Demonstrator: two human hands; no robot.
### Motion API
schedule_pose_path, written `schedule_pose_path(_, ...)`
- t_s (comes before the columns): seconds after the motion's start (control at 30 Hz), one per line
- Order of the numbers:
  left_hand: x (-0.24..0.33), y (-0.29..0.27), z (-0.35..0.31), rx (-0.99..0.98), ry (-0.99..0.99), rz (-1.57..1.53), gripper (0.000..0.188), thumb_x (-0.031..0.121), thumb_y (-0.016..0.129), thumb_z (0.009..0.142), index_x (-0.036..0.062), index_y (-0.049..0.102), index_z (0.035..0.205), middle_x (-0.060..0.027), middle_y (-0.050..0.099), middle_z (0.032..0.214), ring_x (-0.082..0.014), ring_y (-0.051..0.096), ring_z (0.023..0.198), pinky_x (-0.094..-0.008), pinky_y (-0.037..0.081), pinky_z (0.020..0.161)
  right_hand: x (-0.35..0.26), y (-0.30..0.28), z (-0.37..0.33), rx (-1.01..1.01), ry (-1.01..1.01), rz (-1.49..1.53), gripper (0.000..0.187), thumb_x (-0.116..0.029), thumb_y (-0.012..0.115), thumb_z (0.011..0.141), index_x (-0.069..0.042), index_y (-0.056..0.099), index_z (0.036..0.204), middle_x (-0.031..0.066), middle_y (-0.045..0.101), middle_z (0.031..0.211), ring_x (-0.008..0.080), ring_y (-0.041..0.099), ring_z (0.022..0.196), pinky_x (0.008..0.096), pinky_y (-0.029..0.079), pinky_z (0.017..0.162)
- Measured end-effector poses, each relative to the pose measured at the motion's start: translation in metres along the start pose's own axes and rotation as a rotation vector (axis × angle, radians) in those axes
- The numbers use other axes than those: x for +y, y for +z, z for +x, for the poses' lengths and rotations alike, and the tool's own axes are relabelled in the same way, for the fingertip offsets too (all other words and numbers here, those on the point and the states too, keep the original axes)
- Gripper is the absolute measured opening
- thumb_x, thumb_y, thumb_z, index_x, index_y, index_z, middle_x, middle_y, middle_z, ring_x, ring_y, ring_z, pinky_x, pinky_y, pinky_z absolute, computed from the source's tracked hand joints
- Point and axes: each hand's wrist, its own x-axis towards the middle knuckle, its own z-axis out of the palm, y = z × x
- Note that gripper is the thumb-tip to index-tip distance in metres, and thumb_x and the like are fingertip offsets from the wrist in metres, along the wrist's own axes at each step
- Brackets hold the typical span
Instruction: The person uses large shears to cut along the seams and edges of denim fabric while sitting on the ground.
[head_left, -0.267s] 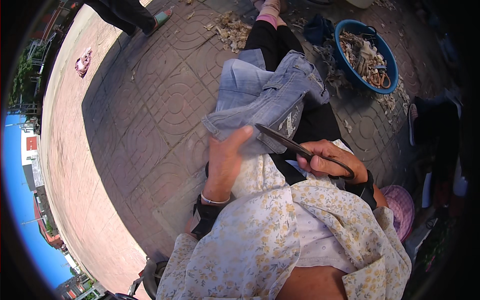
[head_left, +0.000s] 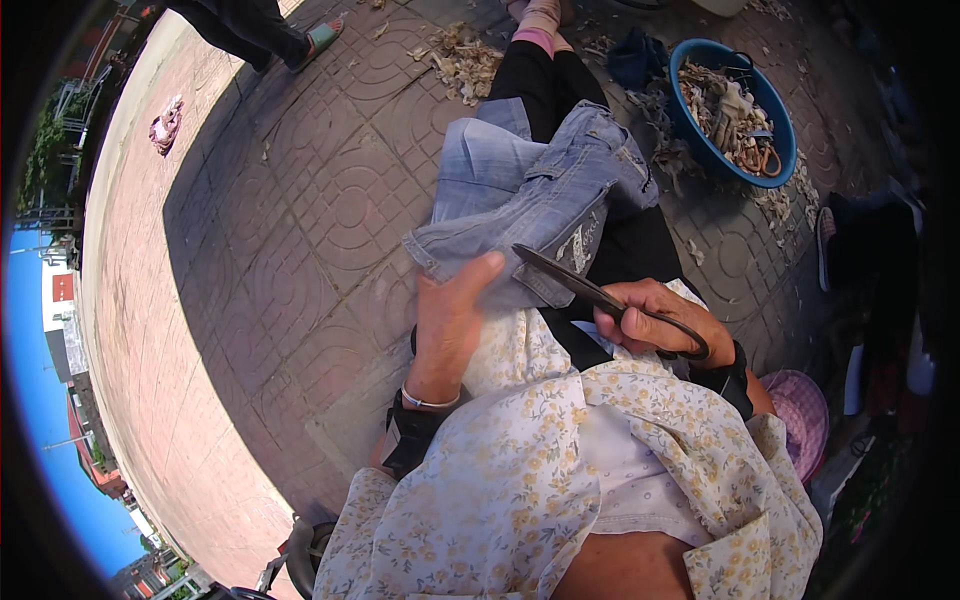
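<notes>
A piece of faded blue jeans (head_left: 575, 170) lies folded across my lap and legs, with a frayed white patch near its right side. My left hand (head_left: 448, 318) grips the near left edge of the denim, thumb on top and the other fingers hidden beneath it. In my right hand (head_left: 665, 318) is a pair of dark scissors (head_left: 565, 275), my fingers curled round the handles. The blades look closed together and point up and left over the denim, their tip a little right of my left thumb. Whether they touch the cloth I cannot tell.
To the right of my feet stands a blue basin (head_left: 790, 140) full of pale scraps. A heap of scraps (head_left: 462, 65) lies on the paving left of my feet. Another person's legs (head_left: 250, 30) show at the upper left. A pink woven hat-like item (head_left: 795, 420) sits by my right elbow.
</notes>
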Motion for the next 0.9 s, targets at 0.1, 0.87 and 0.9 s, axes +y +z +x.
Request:
schedule_pose_path(0.1,0.001,0.0,-0.001,0.005,-0.014,0.01,0.029,-0.007,0.062,0.077,0.0029,0.059,0.104,-0.0077,0.065,0.098,-0.0174,0.064,0.088,-0.0315,0.052,0.082,0.001,0.0,0.001,0.0,0.002,0.005,0.048,-0.054,0.053,0.089,-0.008,0.051,0.078,-0.0056,0.04,0.063,0.0036,0.035,0.058,0.0216,0.025,0.05)
schedule_pose_path(0.87,0.006,0.001,-0.005,0.027,-0.047,0.057,0.03,-0.006,0.062,0.078,0.0021,0.057,0.106,-0.0086,0.064,0.1,-0.0186,0.063,0.091,-0.0336,0.051,0.084,0.006,0.002,0.009,0.009,-0.078,-0.071,0.05,-0.055,0.05,0.091,-0.008,0.051,0.076,-0.0037,0.042,0.06,0.005,0.039,0.055,0.0229,0.029,0.048)
schedule_pose_path(0.9,0.006,-0.001,-0.004,0.029,-0.052,0.103,0.03,-0.006,0.062,0.078,0.002,0.057,0.106,-0.0087,0.064,0.1,-0.0186,0.063,0.092,-0.0339,0.051,0.084,0.008,0.002,0.009,0.016,-0.088,-0.076,0.049,-0.054,0.05,0.091,-0.008,0.051,0.075,-0.0037,0.043,0.06,0.005,0.039,0.055,0.0231,0.029,0.048)
